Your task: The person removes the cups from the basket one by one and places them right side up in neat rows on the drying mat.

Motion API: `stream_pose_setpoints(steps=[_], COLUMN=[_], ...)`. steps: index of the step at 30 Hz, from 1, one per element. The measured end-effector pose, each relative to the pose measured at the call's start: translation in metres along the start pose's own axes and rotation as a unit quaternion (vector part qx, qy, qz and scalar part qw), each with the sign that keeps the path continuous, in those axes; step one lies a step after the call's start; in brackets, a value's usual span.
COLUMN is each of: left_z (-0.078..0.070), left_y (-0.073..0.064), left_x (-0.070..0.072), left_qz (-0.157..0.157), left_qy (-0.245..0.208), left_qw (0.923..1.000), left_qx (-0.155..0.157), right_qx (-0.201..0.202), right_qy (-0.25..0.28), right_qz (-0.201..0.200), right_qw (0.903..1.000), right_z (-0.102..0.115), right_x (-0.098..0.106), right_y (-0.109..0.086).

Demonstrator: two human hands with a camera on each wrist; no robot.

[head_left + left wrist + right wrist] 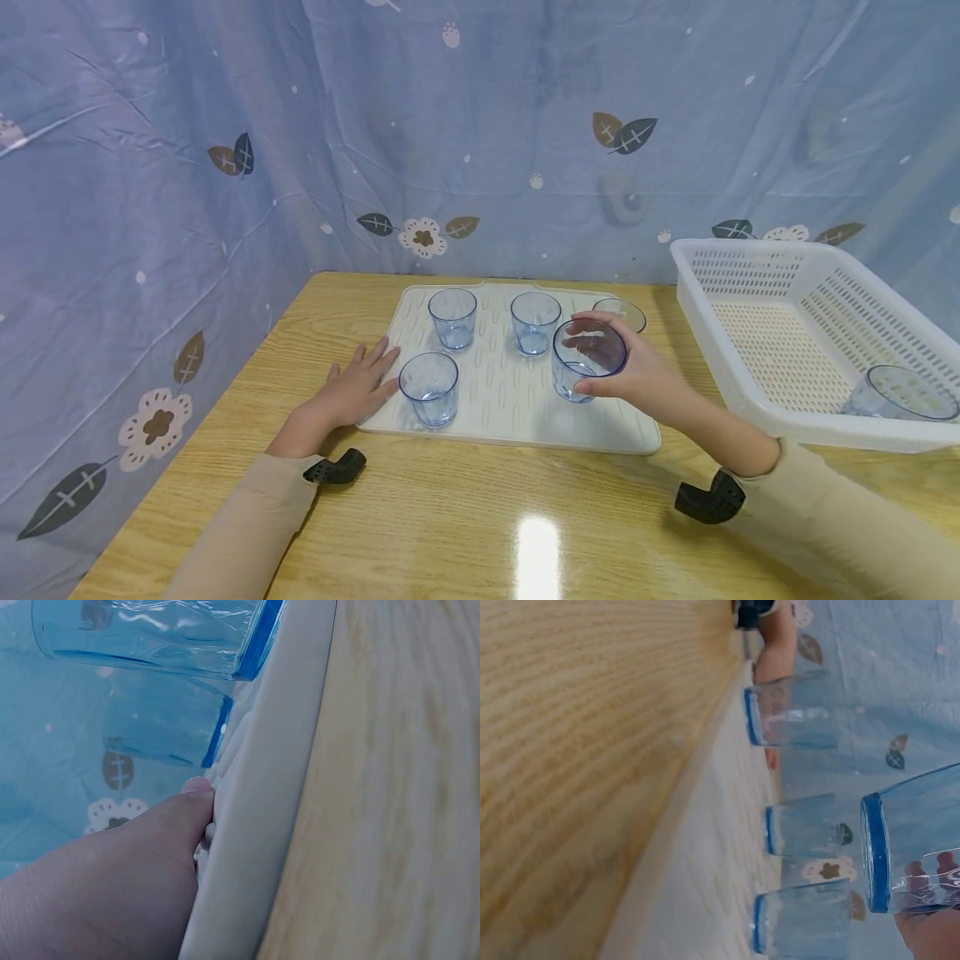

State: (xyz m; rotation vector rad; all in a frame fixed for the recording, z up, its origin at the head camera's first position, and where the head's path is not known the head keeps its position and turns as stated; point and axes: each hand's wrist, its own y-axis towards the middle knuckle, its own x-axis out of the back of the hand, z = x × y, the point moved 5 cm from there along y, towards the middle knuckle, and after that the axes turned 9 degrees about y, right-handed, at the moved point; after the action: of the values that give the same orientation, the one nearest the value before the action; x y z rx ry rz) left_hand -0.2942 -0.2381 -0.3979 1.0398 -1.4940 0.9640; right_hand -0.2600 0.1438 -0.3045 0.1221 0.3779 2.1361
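My right hand (pixel 645 375) grips a clear bluish drinking glass (pixel 567 379), thumb on the near side and fingers round the far side. The right wrist view shows its thick blue base (pixel 875 855) off the white ridged drying mat (pixel 510 421). At the mat's left edge my left hand (pixel 348 393) lies with fingers spread, beside the front-left glass (pixel 432 407). Two more glasses stand upright along the back, one at left (pixel 454 332) and one in the middle (pixel 534 337). Another glass (pixel 630 315) at back right is partly hidden by my right hand.
A white slotted plastic basket (pixel 712 367) stands on the wooden table (pixel 420 517) to the right, with one glass (pixel 900 396) tilted in its near right corner. A blue patterned cloth (pixel 510 150) hangs behind the table and down its left side.
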Motion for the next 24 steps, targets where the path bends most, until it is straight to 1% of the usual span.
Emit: stream_pose_setpoints(steps=[3,12,18,24], left_z=[-0.001,0.0,-0.001,-0.002], left_y=[0.001,0.002,0.002,0.0], left_x=[0.0,-0.001,0.001,0.001], left_qz=[0.0,0.003,0.002,0.005], left_qy=[-0.001,-0.001,-0.007,-0.01], left_qw=[1.0,1.0,1.0,0.9999], left_qx=[-0.001,-0.002,-0.003,-0.003], right_qx=[-0.016,-0.068,-0.077,-0.093], right_qy=[0.011,0.021,0.027,0.029], right_qz=[0.001,0.003,0.008,0.014], right_qw=[0.9998,0.9974,0.9966,0.9951], right_z=[-0.007,-0.033,-0.049,-0.059], right_x=[-0.003,-0.008,-0.012,-0.02], right_y=[0.001,0.004,0.006,0.008])
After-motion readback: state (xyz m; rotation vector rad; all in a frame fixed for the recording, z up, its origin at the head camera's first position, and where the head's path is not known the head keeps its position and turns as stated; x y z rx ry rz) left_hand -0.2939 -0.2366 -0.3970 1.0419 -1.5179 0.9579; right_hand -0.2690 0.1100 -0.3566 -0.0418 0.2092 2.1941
